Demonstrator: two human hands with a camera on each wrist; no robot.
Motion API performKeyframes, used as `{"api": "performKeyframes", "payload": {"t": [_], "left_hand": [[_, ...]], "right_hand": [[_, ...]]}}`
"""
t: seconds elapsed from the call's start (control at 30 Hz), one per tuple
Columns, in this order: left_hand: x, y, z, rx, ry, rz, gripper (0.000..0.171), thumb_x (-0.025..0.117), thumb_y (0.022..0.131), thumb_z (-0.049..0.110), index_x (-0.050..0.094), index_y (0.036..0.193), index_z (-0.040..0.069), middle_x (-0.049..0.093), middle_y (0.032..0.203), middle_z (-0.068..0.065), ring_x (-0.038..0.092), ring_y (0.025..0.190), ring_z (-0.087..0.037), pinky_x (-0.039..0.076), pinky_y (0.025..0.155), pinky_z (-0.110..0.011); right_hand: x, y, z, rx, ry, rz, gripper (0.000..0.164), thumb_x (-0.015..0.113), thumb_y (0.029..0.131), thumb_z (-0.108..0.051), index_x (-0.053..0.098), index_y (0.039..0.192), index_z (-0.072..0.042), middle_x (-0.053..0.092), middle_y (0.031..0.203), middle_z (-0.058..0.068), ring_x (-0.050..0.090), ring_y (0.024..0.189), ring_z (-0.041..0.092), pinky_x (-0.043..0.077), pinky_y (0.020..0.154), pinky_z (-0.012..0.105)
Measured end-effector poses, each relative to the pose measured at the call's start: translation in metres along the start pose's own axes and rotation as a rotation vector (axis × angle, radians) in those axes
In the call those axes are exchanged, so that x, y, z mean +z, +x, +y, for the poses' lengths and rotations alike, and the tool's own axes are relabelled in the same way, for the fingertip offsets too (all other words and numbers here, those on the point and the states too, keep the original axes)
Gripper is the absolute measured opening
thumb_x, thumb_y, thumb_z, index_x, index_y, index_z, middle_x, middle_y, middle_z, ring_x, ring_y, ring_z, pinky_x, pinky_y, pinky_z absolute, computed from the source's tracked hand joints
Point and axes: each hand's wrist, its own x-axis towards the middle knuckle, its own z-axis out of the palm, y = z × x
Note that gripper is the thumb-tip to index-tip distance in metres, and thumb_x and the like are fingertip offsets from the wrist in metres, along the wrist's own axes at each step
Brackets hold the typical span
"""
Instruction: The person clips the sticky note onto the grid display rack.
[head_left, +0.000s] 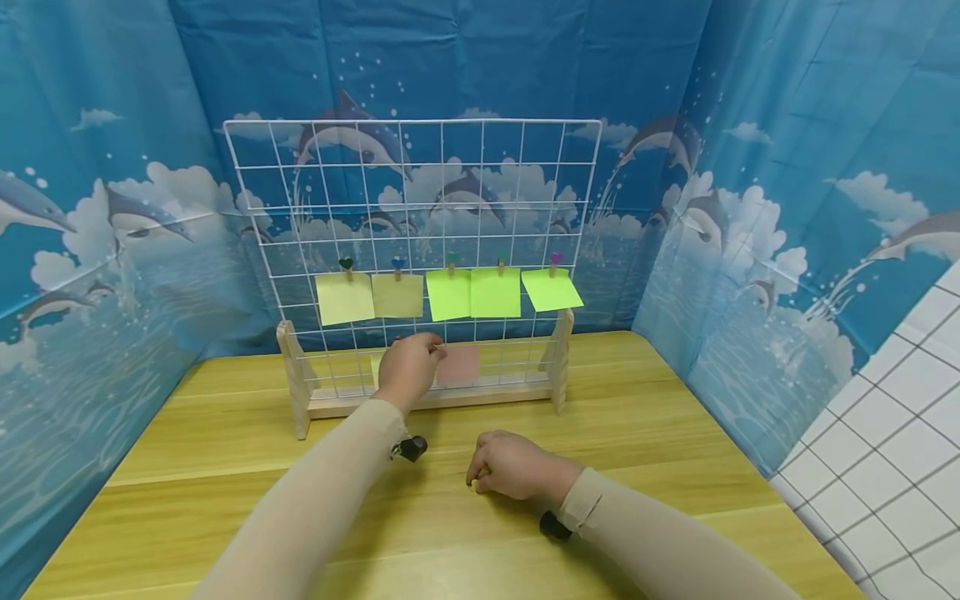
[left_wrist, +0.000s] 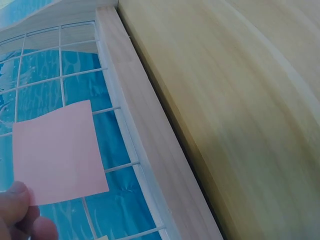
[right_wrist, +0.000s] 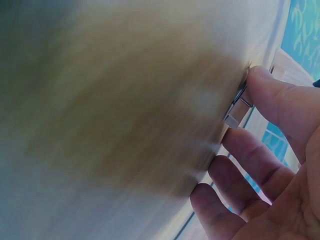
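My left hand (head_left: 408, 367) pinches a pink sticky note (left_wrist: 60, 155) by one corner, in front of the lower part of a white wire grid (head_left: 442, 204). Low on the table, my right hand (head_left: 517, 465) holds a small clothespin (right_wrist: 231, 121) between thumb and index finger, its metal spring showing in the right wrist view. Behind the left hand, a pale yellow note (head_left: 375, 368) is mostly hidden, with a bit of red at the top of that hand. Higher up hang two pale yellow notes (head_left: 345, 298) and several bright green notes (head_left: 496, 293), under heart-topped clothespins (head_left: 398, 267).
Wooden feet (head_left: 295, 379) and a wooden base bar (head_left: 502, 393) hold the grid upright on the wood-grain table (head_left: 420, 533). Blue dolphin-print curtains (head_left: 525, 58) surround it at the back and sides. A white tiled surface (head_left: 892, 425) lies at the right.
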Motion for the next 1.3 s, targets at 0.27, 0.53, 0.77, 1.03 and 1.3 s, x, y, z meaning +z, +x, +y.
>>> {"api": "performKeyframes", "payload": {"t": [0.27, 0.53, 0.77, 1.03, 1.3], "left_hand": [[0.002, -0.001, 0.002, -0.028, 0.000, 0.006, 0.028, 0.065, 0.106, 0.035, 0.078, 0.126, 0.021, 0.079, 0.122, 0.001, 0.076, 0.108, -0.024, 0.061, 0.091, -0.045], [0.005, -0.001, 0.001, -0.058, -0.041, 0.017, 0.027, 0.065, 0.106, 0.036, 0.079, 0.124, 0.022, 0.079, 0.122, 0.001, 0.075, 0.110, -0.026, 0.061, 0.092, -0.047], [0.008, 0.000, -0.001, -0.076, -0.039, 0.034, 0.027, 0.065, 0.106, 0.039, 0.080, 0.122, 0.023, 0.079, 0.119, 0.002, 0.075, 0.106, -0.024, 0.061, 0.088, -0.045], [0.011, 0.000, -0.002, -0.085, -0.040, 0.045, 0.027, 0.066, 0.105, 0.039, 0.080, 0.122, 0.023, 0.080, 0.117, 0.003, 0.076, 0.103, -0.024, 0.061, 0.086, -0.044], [0.011, 0.000, 0.000, -0.072, -0.033, 0.054, 0.027, 0.067, 0.104, 0.040, 0.080, 0.121, 0.023, 0.080, 0.116, 0.003, 0.076, 0.103, -0.024, 0.062, 0.086, -0.044]], "right_hand": [[0.001, 0.000, 0.000, 0.007, -0.001, -0.003, 0.007, 0.082, 0.093, -0.018, 0.085, 0.099, -0.019, 0.062, 0.089, -0.013, 0.049, 0.077, -0.003, 0.051, 0.079, 0.020], [0.002, 0.001, 0.000, 0.006, 0.004, 0.001, 0.007, 0.082, 0.093, -0.018, 0.085, 0.099, -0.019, 0.061, 0.088, -0.013, 0.050, 0.077, -0.003, 0.051, 0.079, 0.020], [0.003, 0.001, 0.001, 0.006, -0.001, 0.003, 0.007, 0.082, 0.093, -0.019, 0.085, 0.099, -0.020, 0.061, 0.088, -0.014, 0.050, 0.077, -0.003, 0.051, 0.079, 0.020], [0.002, 0.001, 0.001, -0.002, -0.004, -0.005, 0.007, 0.082, 0.093, -0.018, 0.085, 0.099, -0.021, 0.063, 0.090, -0.013, 0.051, 0.078, -0.003, 0.052, 0.080, 0.021], [-0.004, -0.001, 0.010, 0.013, 0.042, 0.035, 0.012, 0.074, 0.100, -0.017, 0.084, 0.106, -0.019, 0.070, 0.099, -0.010, 0.063, 0.092, 0.002, 0.056, 0.089, 0.027]]}}
